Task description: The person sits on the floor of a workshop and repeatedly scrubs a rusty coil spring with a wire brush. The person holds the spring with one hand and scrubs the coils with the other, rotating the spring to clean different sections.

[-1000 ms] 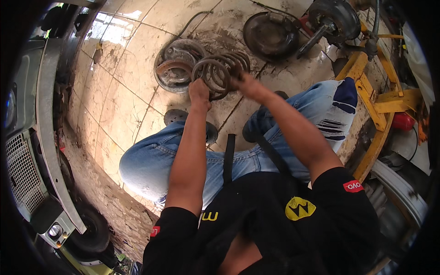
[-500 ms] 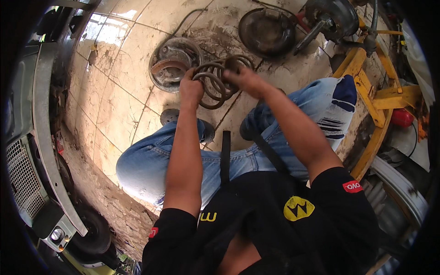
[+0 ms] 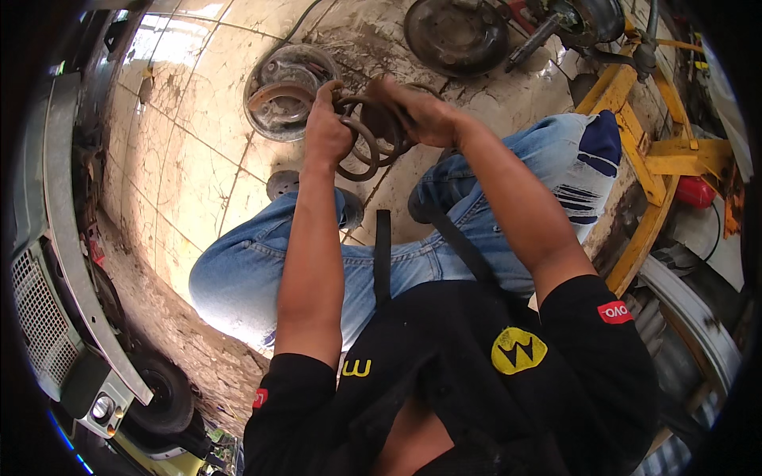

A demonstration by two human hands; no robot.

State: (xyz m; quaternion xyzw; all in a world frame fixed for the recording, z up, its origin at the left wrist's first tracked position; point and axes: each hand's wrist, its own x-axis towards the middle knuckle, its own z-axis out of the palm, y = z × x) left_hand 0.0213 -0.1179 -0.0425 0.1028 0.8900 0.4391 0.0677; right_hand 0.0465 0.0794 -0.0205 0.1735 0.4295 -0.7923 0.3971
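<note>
A rusty brown coil spring (image 3: 375,157) is held over the tiled floor in front of my knees. My left hand (image 3: 327,133) is closed around its left end, with the thumb side on the coils. My right hand (image 3: 425,113) lies over the spring's far right part, fingers bent across the coils and blurred at the tips. A brownish patch under those fingers is too unclear to name. Just beyond my left hand, a round metal backing plate (image 3: 266,123) lies on the floor, with a curved, rusty brake shoe (image 3: 278,93) on it.
A dark round plate (image 3: 456,36) lies farther off. Beside it, a hub with a shaft (image 3: 540,40) rests near a yellow metal stand (image 3: 655,190) on the right. A red rounded object (image 3: 694,193) sits behind the stand. Along the left runs a vehicle's bumper (image 3: 75,214).
The view has shifted slightly, so the floor things sit higher. My right hand has moved a little away from me and reaches farther over the coils. My left hand keeps its hold.
</note>
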